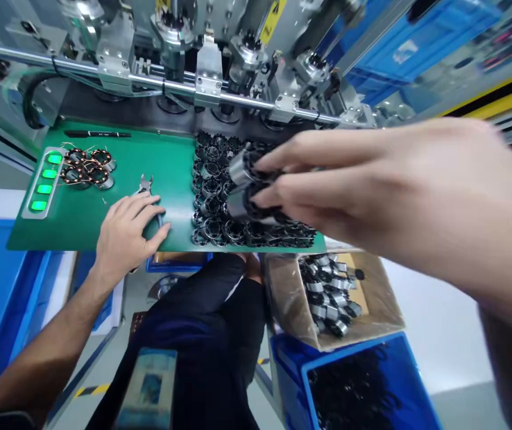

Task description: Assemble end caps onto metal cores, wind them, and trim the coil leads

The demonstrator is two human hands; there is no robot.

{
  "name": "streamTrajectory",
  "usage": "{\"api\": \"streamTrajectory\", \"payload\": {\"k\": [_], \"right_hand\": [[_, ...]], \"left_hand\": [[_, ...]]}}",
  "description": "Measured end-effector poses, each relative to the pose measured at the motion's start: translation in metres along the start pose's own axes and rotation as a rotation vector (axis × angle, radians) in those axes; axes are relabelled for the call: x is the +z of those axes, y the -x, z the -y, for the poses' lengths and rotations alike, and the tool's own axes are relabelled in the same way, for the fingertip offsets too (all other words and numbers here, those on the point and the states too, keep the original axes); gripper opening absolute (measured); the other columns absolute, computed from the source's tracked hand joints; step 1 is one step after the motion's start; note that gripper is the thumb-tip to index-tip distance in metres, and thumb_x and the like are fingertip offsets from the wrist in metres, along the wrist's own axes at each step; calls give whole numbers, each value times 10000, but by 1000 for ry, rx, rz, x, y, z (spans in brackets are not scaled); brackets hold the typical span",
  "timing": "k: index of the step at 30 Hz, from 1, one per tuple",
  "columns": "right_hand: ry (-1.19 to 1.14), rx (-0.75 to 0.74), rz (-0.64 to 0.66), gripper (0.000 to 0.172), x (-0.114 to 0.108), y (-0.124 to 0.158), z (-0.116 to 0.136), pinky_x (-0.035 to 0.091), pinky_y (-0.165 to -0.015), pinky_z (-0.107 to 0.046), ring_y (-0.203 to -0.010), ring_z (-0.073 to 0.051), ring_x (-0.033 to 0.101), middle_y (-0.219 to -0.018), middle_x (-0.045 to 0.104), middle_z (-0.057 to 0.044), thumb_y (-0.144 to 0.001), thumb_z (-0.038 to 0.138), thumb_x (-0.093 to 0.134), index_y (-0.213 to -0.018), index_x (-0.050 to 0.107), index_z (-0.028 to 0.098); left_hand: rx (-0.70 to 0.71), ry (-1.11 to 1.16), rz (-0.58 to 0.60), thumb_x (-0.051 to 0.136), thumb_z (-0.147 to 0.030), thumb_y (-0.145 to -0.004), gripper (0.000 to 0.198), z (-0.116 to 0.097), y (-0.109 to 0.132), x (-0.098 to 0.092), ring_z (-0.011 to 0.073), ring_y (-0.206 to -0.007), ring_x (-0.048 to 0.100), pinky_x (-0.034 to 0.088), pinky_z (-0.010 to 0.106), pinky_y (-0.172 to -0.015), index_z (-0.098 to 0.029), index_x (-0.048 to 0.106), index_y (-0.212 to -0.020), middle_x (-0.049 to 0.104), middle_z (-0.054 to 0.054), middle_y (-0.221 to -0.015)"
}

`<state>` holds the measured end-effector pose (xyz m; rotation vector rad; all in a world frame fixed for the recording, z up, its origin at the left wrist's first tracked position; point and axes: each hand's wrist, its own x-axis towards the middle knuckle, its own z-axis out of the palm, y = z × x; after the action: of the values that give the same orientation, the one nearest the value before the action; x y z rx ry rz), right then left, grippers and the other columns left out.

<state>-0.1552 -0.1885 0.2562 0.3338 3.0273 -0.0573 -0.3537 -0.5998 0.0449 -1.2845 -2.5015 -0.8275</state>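
**A:** Hands, quick status?

**B:** Right hand [372, 185] is out over the mat, fingers curled, gripping two black-and-silver cylindrical stator cores [241, 186], one above the other. A bit blurred, but both are clearly in the fingers.

**A:** Where are the cores?

**B:** Just above the rows of black ring-shaped stator parts [211, 197] on the green bench mat [170, 161].

**A:** Left?

**B:** Left hand [126, 230] is on the mat, fingers partly open, lying over the handle of steel side cutters [145, 185]. Can't tell if it's actually gripping them.

**A:** Rest of the bench?

**B:** Copper-wound stators [88, 167] sit at the left end beside a grey strip of green-lit lamps [43, 182]. Slim black marker [97, 134] along the far edge. Below the mat, a brown cardboard box [327, 292] of silver-and-black parts and a blue plastic crate [354, 382] of black parts. Steel automated tooling [206, 65] beyond the mat.
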Motion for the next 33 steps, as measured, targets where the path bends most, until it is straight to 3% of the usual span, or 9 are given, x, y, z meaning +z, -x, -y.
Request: {"api": "streamTrajectory", "payload": {"k": [4,8,12,17,21,24,28,31,33], "right_hand": [[-57,-275,229,527,-4,-103,76,684,-1392,-680,-1617,-454,756,-1536,875,-70,-1054,845,576,-1414,913,658],[-41,-351,264,363,-8,-143,93,551,-1519,-673,-1630,-434,752,-1603,870,-37,-1070,655,716,-1308,965,538],[-11,-324,278,316,3,-148,80,518,-1489,-635,-1590,-382,792,-1594,885,-29,-1066,466,758,-1286,965,557],[-24,-227,333,405,24,-157,64,585,-1375,-570,-1767,-371,662,-1708,845,19,-1084,747,755,-1394,951,573],[-76,-175,360,379,39,-165,50,718,-1104,-524,-1842,-439,579,-1782,801,76,-1035,795,832,-1332,961,598],[-86,-170,359,354,35,-159,57,726,-1030,-506,-1821,-451,603,-1755,821,56,-1043,776,842,-1319,963,591],[112,-241,306,307,19,-146,86,684,-1169,-581,-1676,-399,745,-1675,869,20,-1172,511,730,-1383,948,560],[262,-272,299,498,15,-145,102,673,-1277,-707,-1537,-455,835,-1647,869,-15,-1083,158,771,-1453,934,447],[289,-296,309,611,14,-147,109,681,-1297,-805,-1494,-516,851,-1652,853,-49,-1010,30,783,-1503,915,367]], "left_hand": [[-15,38,-12,861,-386,-1145,216,2,-1,1,432,-1519,854,654,680,-1315,-272,844,-1327,897,147,-1587],[-30,57,-12,896,-370,-1125,247,3,0,1,449,-1515,849,648,702,-1305,-291,825,-1347,893,130,-1603],[-45,66,-15,917,-373,-1128,259,2,0,0,433,-1495,859,652,687,-1303,-306,801,-1349,898,104,-1592],[-54,93,2,925,-378,-1124,249,1,-2,-2,446,-1491,861,654,703,-1289,-301,800,-1325,901,107,-1589],[-75,107,-4,929,-368,-1104,226,1,-3,-2,453,-1472,865,650,710,-1273,-308,820,-1292,908,100,-1566],[-74,132,0,930,-356,-1090,228,1,-3,-2,469,-1469,858,642,715,-1266,-302,842,-1293,908,107,-1558],[-78,128,8,926,-346,-1102,240,2,-1,-3,455,-1488,851,628,703,-1292,-310,842,-1323,899,95,-1586],[-70,95,3,924,-364,-1118,234,1,-2,-4,435,-1485,860,638,672,-1278,-313,823,-1323,901,83,-1590],[-70,79,-1,922,-377,-1120,235,1,-3,-3,430,-1488,859,640,663,-1273,-317,818,-1321,900,79,-1593]]}}
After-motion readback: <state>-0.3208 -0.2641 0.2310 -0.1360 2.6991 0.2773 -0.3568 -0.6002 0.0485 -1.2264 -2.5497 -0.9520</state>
